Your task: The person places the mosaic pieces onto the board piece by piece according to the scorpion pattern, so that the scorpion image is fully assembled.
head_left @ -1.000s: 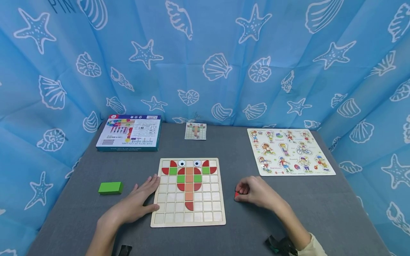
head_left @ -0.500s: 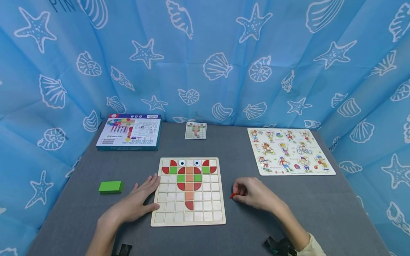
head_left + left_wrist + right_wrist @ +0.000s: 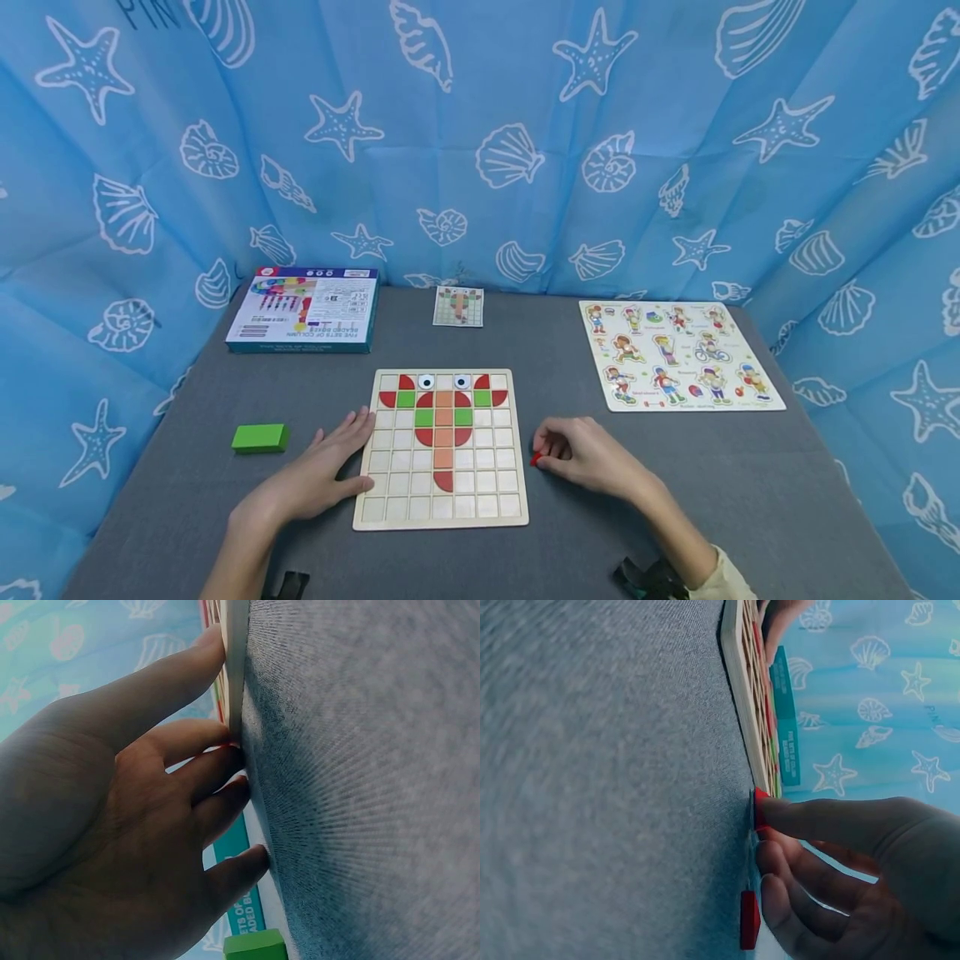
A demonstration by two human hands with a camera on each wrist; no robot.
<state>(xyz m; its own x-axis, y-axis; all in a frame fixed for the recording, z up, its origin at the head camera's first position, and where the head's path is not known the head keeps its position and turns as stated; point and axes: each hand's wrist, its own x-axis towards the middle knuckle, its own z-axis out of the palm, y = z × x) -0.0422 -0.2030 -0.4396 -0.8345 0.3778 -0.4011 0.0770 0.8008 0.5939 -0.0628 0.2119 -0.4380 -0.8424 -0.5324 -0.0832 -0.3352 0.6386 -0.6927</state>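
A wooden grid board (image 3: 491,507) lies on the grey table, with red quarter-round, green and orange tiles and two eye tiles set in its cells. My left hand (image 3: 318,471) rests at its left edge, fingers spread, thumb on the rim. Just off the right edge, my right hand (image 3: 588,454) pinches a small red tile (image 3: 761,808) between thumb and fingers, low over the cloth. A second red piece (image 3: 748,921) shows by the curled fingers in the right wrist view; the hand hides it in the head view.
To the left of the left hand lies a green block (image 3: 259,439). A boxed set (image 3: 300,312) stands at the back left, a small pattern card (image 3: 458,307) at the back middle. A picture puzzle board (image 3: 681,357) lies at the back right, before a blue curtain (image 3: 480,125).
My right hand has slid left toward the board, carrying the red tile, which turned between the fingers along the way. The left hand has stayed in place.
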